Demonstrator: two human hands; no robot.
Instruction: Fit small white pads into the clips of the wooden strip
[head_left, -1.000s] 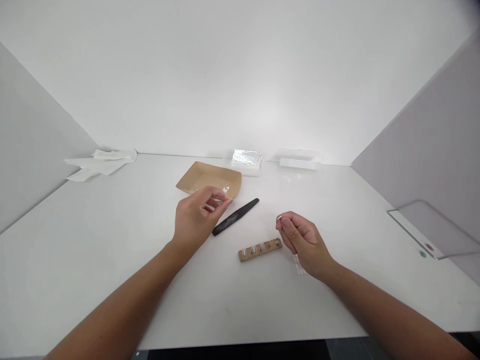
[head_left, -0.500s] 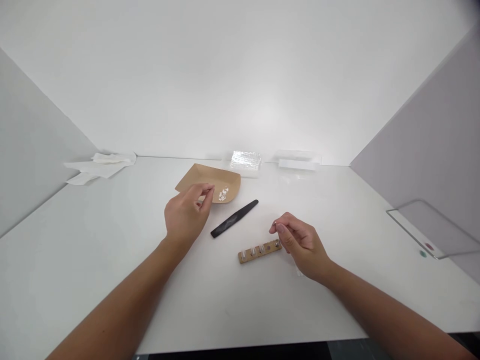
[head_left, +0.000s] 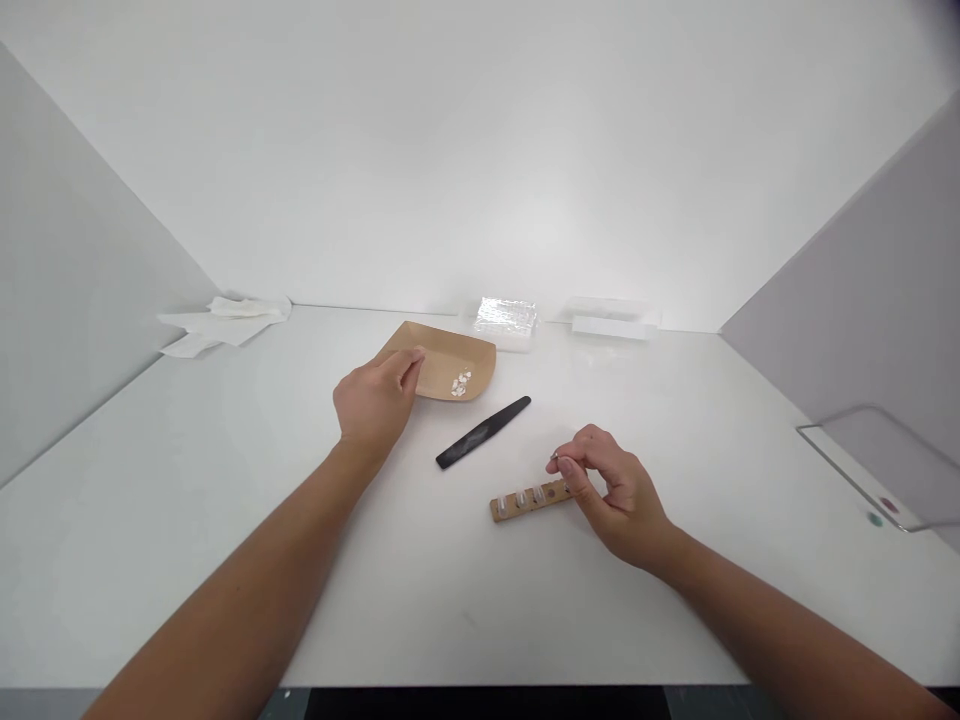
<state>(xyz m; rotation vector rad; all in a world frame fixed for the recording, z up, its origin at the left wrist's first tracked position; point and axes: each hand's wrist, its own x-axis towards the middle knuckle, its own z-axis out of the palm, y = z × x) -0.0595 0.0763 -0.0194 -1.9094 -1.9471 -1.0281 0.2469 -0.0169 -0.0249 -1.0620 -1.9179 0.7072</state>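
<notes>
Paper tray (head_left: 439, 350) with white chips (head_left: 460, 382), left hand (head_left: 371, 402) curled, right hand (head_left: 619, 495) pinching tiny piece (head_left: 555, 457)

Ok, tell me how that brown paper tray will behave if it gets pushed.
The brown paper tray looks thin and shallow, so it is probably light and would slide easily on the smooth table. Its walls likely flex under the left hand. The small white pieces lie loose inside and may scatter.

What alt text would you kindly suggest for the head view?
The right hand pinches a tiny piece over a brown strip; the left hand touches a brown paper tray beside a black file, on a white table.
</notes>
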